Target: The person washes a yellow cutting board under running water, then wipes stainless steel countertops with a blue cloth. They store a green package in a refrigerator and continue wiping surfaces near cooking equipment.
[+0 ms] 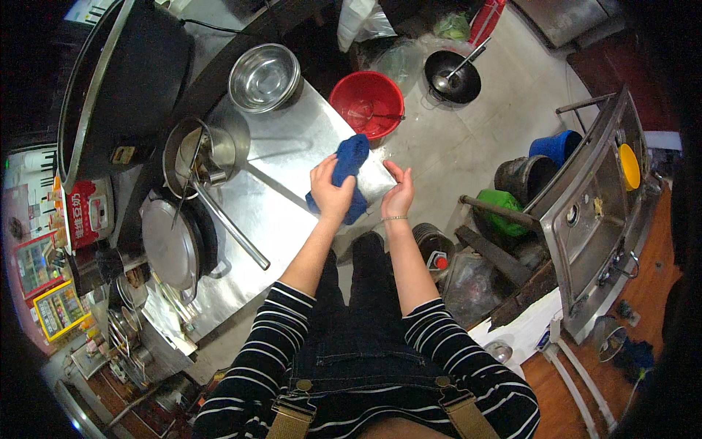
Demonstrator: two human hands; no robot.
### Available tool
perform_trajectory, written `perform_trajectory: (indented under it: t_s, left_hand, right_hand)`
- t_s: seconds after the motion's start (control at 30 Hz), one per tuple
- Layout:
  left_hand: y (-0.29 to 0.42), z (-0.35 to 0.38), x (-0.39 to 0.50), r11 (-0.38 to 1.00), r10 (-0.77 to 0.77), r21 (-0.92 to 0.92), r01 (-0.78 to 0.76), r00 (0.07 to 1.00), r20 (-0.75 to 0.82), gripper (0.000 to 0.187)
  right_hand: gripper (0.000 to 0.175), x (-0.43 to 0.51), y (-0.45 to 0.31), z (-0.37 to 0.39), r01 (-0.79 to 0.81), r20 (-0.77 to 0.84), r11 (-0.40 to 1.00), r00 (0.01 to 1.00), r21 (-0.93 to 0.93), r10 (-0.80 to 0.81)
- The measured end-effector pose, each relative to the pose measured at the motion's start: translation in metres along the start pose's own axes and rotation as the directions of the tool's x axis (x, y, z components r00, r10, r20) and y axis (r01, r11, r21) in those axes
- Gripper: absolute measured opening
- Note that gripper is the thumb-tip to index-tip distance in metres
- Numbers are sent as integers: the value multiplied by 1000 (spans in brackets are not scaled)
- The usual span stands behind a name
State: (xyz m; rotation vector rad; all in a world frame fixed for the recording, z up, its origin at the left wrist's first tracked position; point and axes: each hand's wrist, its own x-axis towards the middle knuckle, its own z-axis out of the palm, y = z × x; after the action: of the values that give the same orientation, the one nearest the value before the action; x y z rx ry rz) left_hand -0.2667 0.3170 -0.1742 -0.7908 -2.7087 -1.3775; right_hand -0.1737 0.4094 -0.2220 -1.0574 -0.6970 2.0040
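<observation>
My left hand [332, 189] grips a bunched dark blue cloth [354, 153], which sticks out above and below my fingers. Both are over the front right part of a stainless steel table [279, 206]. Whether the cloth presses on the metal cannot be told. Beside the table's right corner is my right hand [398, 195], palm turned inward, fingers apart and slightly curled, with nothing seen in it. Just beyond the cloth, a red plastic basin [343, 110] stands lower than the table, with some liquid and a utensil inside.
Stainless bowls [263, 77] sit at the table's far corner. A steel pot [178, 164], a long metal handle [236, 230] and a lidded pan [170, 241] occupy its left side. Right of me stands a steel sink [587, 236]. A wok [466, 85] with a ladle lies beyond.
</observation>
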Motion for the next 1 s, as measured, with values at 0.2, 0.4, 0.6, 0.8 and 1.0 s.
perform_trajectory:
  t_s: [0.2, 0.4, 0.6, 0.8, 1.0]
  left_hand:
    - [46, 41, -13, 996, -4, -84, 7, 999, 47, 39]
    - [62, 49, -11, 919, -188, -305, 249, 958, 215, 32]
    - [56, 8, 1, 449, -468, -651, 612, 782, 412, 30]
    - [24, -30, 9, 282, -543, -796, 536, 773, 329, 43]
    - [0, 2, 1, 989, -145, 31, 146, 989, -33, 47]
  right_hand:
    - [55, 11, 10, -25, -119, 59, 962, 992, 248, 107]
    - [48, 20, 13, -42, -236, 93, 828, 971, 508, 220]
    - [46, 15, 16, -37, -160, 23, 812, 984, 562, 179]
    - [44, 11, 13, -33, -163, -114, 736, 944, 657, 311]
    - [45, 8, 9, -24, -145, 10, 900, 988, 412, 155]
